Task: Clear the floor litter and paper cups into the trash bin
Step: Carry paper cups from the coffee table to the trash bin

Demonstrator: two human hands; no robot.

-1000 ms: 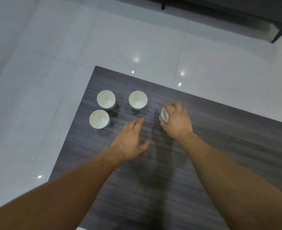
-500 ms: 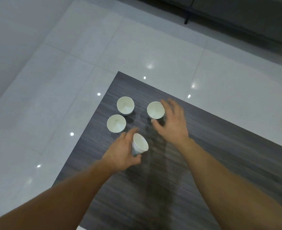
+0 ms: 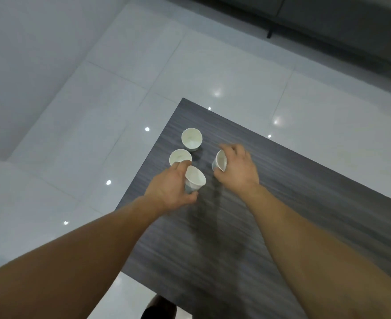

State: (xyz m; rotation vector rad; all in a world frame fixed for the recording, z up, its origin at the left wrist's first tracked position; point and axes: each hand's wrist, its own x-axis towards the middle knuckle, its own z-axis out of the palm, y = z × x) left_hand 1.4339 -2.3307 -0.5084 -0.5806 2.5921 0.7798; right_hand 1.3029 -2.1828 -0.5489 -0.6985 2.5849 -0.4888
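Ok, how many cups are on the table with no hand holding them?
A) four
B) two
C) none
B: the far cup and the near cup stand free, while the left hand holds a tilted cup and the right hand holds a sideways cup.

I find nothing readable from here: no words, numbers or logos. The wall of the nearest paper cup (image 3: 194, 179) shows a faint bluish pattern, too blurred for me to tell as print. The dark wood-grain table (image 3: 282, 192) shows only its grain.
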